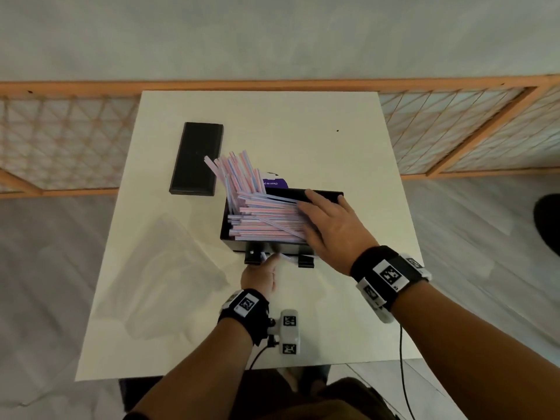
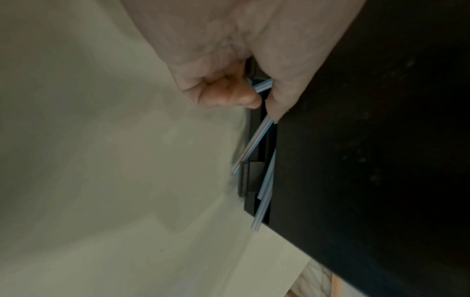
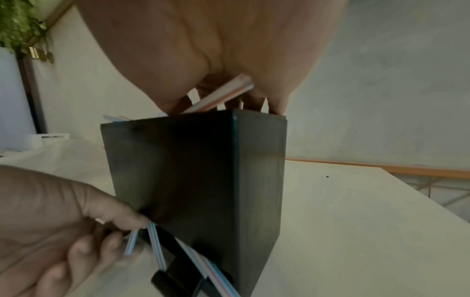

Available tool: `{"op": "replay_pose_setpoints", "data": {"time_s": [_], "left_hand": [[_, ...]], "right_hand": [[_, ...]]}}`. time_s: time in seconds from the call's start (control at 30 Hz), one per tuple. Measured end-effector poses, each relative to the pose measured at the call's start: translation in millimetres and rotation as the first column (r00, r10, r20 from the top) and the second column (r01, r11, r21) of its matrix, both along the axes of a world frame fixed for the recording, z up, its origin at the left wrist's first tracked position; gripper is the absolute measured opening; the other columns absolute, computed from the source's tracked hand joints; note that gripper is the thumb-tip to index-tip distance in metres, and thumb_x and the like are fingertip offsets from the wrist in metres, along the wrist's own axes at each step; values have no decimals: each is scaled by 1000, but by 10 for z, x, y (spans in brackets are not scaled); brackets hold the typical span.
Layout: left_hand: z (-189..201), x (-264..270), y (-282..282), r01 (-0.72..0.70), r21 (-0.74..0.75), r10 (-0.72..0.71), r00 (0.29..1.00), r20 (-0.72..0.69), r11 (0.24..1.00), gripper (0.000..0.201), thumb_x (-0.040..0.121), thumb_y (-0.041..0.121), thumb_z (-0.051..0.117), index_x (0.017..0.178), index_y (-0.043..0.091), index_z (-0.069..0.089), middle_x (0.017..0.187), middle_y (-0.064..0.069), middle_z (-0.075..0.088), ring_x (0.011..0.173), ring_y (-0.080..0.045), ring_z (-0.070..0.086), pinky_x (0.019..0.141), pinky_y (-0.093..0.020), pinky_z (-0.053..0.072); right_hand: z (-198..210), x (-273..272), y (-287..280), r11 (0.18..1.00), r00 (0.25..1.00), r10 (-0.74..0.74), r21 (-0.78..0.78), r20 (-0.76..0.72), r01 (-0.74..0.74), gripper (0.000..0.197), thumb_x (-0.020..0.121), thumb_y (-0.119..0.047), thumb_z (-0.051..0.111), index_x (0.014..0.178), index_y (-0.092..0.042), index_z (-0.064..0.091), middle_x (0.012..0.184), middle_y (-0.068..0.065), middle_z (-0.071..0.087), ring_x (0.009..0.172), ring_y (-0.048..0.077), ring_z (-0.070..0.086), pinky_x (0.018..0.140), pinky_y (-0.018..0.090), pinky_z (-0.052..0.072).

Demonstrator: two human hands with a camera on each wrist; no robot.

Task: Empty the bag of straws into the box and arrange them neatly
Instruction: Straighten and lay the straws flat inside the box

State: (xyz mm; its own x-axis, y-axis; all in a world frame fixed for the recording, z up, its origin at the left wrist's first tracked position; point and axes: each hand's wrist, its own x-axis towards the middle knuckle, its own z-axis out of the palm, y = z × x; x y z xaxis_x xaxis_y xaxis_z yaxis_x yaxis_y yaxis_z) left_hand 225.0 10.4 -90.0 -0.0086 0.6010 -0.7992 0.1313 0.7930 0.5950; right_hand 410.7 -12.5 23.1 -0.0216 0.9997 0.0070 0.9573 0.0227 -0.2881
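Observation:
A black box (image 1: pixel 324 196) stands mid-table, heaped with pink, blue and white striped straws (image 1: pixel 263 216); a fan of them sticks up over its far left corner. My right hand (image 1: pixel 327 222) lies flat on the pile's right end, fingers straight, reaching the far rim. At the box's near foot my left hand (image 1: pixel 263 268) pinches a few stray straws (image 2: pixel 254 140) between thumb and fingers, beside the black box wall (image 2: pixel 368 140). In the right wrist view the left hand's fingers (image 3: pixel 106 241) hold those straws (image 3: pixel 155 245) against the box (image 3: pixel 198 180). The empty clear bag (image 1: pixel 172 268) lies left on the table.
The black lid (image 1: pixel 197 159) lies flat at the far left of the white table (image 1: pixel 348 140). A purple-and-white card (image 1: pixel 274 181) peeks out behind the box. A wooden lattice rail (image 1: pixel 454 131) runs beyond the table. Cables hang from both wrists.

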Motion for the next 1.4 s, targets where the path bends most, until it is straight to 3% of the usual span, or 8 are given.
{"op": "replay_pose_setpoints", "data": {"time_s": [0.13, 0.37, 0.47, 0.73, 0.97, 1.2, 1.33, 1.4], "left_hand": [[-73, 77, 7, -51, -71, 57, 995, 81, 996, 41, 84, 23, 79, 55, 16, 52, 49, 0, 46, 38, -14, 36, 50, -27, 28], [9, 296, -21, 73, 22, -73, 997, -37, 997, 34, 95, 30, 66, 65, 15, 57, 61, -4, 60, 47, -17, 51, 51, -26, 41], [-75, 310, -9, 302, 120, -258, 923, -287, 946, 33, 96, 40, 52, 92, 11, 67, 96, -15, 74, 85, -30, 70, 81, -42, 60], [-46, 218, 41, 702, 82, -523, 597, -608, 707, 44, 107, 15, 42, 148, -1, 37, 153, -19, 43, 141, -30, 43, 111, -30, 33], [181, -103, -358, 969, -149, -821, 81, -565, 198, 40, 107, 11, 30, 142, 0, 45, 139, -23, 55, 128, -37, 53, 103, -41, 42], [655, -608, -738, 998, -59, -879, -32, -476, -5, 29, 89, 7, 35, 76, 8, 62, 72, -12, 60, 64, -27, 62, 58, -30, 42], [889, -793, -847, 998, -10, -787, -49, -616, -54, 28, 104, 35, 35, 88, 19, 51, 71, 5, 46, 77, -22, 48, 72, -32, 40], [1114, -811, -859, 998, -43, -821, 7, -570, 38, 32, 100, 42, 32, 82, 20, 47, 77, 3, 47, 79, -21, 47, 71, -34, 39]], "right_hand": [[-152, 10, -45, 991, 997, 18, 129, 74, -27, 40, 100, -35, 39, 127, -25, 66, 88, -4, 75, 88, 19, 71, 122, 57, 21], [-179, 36, -2, 994, 992, 52, 87, 112, -62, 47, 105, -47, 29, 123, -35, 70, 100, -14, 77, 96, 11, 72, 124, 54, 6], [-160, 39, 6, 998, 992, 54, 10, 112, -55, 51, 104, -49, 22, 128, -39, 66, 104, -14, 77, 102, 10, 70, 124, 49, -6], [-198, 29, 21, 999, 995, 30, -18, 96, -29, 52, 103, -49, 21, 123, -37, 68, 102, -14, 77, 100, 11, 71, 124, 46, -12], [-252, 26, 30, 1000, 992, 18, 18, 121, -20, 45, 105, -45, 24, 117, -37, 66, 98, -16, 72, 104, 9, 66, 125, 47, -10], [-272, 14, 18, 998, 993, 0, 70, 120, -8, 42, 105, -43, 26, 109, -35, 67, 95, -15, 70, 100, 11, 66, 126, 49, -1], [-245, -2, 42, 992, 993, -22, 129, 116, 6, 44, 104, -48, 28, 102, -31, 69, 95, -12, 70, 97, 15, 66, 124, 49, 16], [-182, 21, 84, 985, 998, -16, 171, 64, 5, 45, 102, -52, 34, 100, -27, 71, 91, -6, 69, 89, 22, 67, 112, 49, 37]]}}
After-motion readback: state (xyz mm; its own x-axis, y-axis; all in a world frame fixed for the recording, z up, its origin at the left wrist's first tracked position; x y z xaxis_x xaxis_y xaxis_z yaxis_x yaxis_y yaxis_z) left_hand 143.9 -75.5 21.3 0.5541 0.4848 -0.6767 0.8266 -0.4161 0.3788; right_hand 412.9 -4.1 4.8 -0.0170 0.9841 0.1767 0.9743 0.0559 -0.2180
